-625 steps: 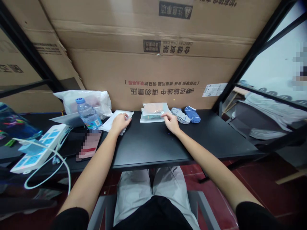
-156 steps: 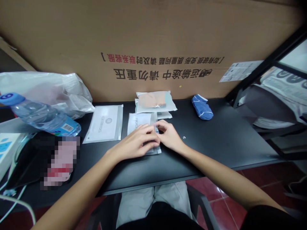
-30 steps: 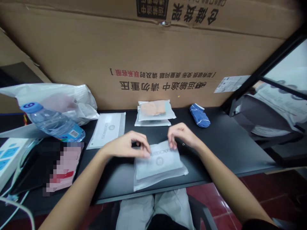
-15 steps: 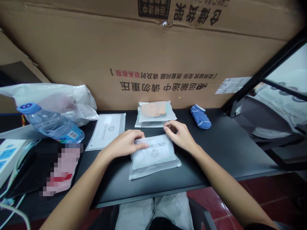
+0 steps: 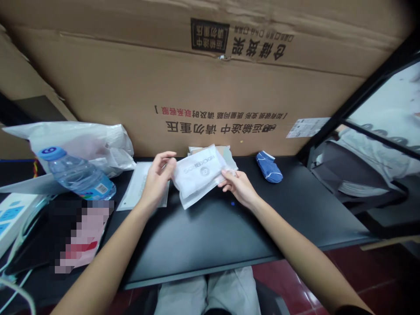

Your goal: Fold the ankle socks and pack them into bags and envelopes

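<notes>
A white zip pouch (image 5: 200,171) with ROCKBROS printing is held tilted above the black table. My right hand (image 5: 239,186) pinches its right edge between thumb and fingers. At the pouch's left end is my left hand (image 5: 160,175), fingers curved and apart, not closed on the pouch. Behind the held pouch, partly hidden by it, lies another pouch (image 5: 229,156) with pale orange and green contents. A flat white pouch (image 5: 133,192) rests on the left, partly covered by my left hand.
A folded pair of blue socks (image 5: 269,167) lies on the right of the table (image 5: 197,245). A small blue bit (image 5: 232,203) lies near my right hand. Left stand a tilted water bottle (image 5: 78,175) and a white plastic bag (image 5: 82,140). A cardboard box (image 5: 131,87) walls the back.
The printed pouch has been lifted off the table and moved back, now tilted in my right hand. My left hand has shifted left, off the pouch's top. A small blue bit is now visible.
</notes>
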A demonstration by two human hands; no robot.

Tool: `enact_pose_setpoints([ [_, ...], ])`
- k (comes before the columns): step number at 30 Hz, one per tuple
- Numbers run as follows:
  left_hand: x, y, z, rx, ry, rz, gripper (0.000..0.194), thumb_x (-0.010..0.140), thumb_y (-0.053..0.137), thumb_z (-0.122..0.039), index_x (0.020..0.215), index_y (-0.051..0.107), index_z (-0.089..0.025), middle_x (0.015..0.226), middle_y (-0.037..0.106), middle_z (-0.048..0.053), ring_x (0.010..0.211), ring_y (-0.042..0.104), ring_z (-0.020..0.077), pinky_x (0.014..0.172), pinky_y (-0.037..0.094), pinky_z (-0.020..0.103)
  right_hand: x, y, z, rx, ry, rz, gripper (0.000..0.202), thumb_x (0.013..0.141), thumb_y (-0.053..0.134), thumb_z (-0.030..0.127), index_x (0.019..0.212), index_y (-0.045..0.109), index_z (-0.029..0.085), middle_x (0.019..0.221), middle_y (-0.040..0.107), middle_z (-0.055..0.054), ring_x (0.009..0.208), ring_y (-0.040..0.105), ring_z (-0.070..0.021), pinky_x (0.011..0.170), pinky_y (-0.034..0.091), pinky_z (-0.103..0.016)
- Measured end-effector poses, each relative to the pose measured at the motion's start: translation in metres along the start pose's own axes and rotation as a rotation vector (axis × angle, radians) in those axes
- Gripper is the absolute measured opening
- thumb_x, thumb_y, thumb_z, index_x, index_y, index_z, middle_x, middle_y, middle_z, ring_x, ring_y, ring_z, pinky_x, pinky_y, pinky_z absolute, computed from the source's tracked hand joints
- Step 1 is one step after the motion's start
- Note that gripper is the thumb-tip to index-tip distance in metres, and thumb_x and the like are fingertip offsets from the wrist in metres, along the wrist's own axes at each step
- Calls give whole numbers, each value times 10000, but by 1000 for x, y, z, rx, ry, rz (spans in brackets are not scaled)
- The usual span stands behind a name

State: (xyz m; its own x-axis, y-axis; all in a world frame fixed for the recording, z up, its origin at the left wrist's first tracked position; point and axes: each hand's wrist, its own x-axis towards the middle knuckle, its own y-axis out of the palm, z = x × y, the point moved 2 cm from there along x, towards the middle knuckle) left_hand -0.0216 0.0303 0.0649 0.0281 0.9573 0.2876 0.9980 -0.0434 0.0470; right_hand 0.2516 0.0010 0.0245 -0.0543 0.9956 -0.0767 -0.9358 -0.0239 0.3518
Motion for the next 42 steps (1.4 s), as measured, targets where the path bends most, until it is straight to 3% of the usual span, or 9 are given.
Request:
enact_pose_setpoints([
  [3,1,-2,-2,-234,-117,-55,444,877,751,-530,1177,597,-242,1035,657,30,953,684,185,697,577,257,14,-3,6,198,-63,-131,219,832,882,285,887,706,165,863,816,-73,882,826,-190,662,666,-166],
  [9,-3,4,4,-156,-239,44,456,840,790,-424,1195,602,-209,1027,673,33,845,677,156,661,541,244,16,-7,11,281,-100,-20,247,814,913,292,844,699,172,1153,819,-136,1283,720,-255,1080,619,-283],
  [14,-10,14,18,60,-223,257,385,893,717,-462,1175,637,-212,1060,656,55,916,667,195,691,527,279,11,-15,5,177,-27,-55,249,850,875,291,999,766,124,1109,826,-160,1151,783,-243,962,665,-268],
  [19,-15,17,32,406,-68,292,319,885,684,-425,1139,641,-236,1327,565,96,1166,617,261,840,533,357,11,-17,2,89,66,-12,266,956,766,315,1114,776,101,1020,837,-153,944,824,-194,818,675,-226],
  [24,-14,18,49,285,-206,282,255,843,608,-284,1057,478,-239,1393,577,100,1256,626,261,954,536,397,10,-12,0,141,80,1,207,1024,663,264,1127,771,121,1014,840,-128,945,821,-188,788,671,-220],
  [28,-13,21,57,282,-228,266,407,846,602,-298,1226,468,-237,1427,567,132,1307,616,285,1026,528,448,14,-6,-1,250,103,-36,238,1069,552,196,1097,773,114,1059,838,-120,958,816,-158,793,667,-186],
  [32,-16,26,51,351,-161,340,526,869,612,-365,1367,500,-239,1511,543,138,1356,580,315,1004,554,458,18,-4,-1,316,100,-33,244,1066,535,160,1130,763,101,1092,833,-124,970,813,-149,831,666,-182],
  [38,-15,22,36,279,-239,341,465,860,675,-440,1260,617,-210,1390,665,121,1312,631,310,1151,480,494,22,1,-1,392,19,-22,195,1051,568,159,1122,749,140,1177,817,-106,1144,776,-166,992,642,-231],
  [42,-15,20,35,357,-191,342,419,891,634,-441,1237,605,-206,1344,678,128,1245,671,309,1089,530,497,20,6,1,391,45,36,240,1078,524,181,1227,712,163,1205,811,-86,1104,787,-148,962,651,-229],
])
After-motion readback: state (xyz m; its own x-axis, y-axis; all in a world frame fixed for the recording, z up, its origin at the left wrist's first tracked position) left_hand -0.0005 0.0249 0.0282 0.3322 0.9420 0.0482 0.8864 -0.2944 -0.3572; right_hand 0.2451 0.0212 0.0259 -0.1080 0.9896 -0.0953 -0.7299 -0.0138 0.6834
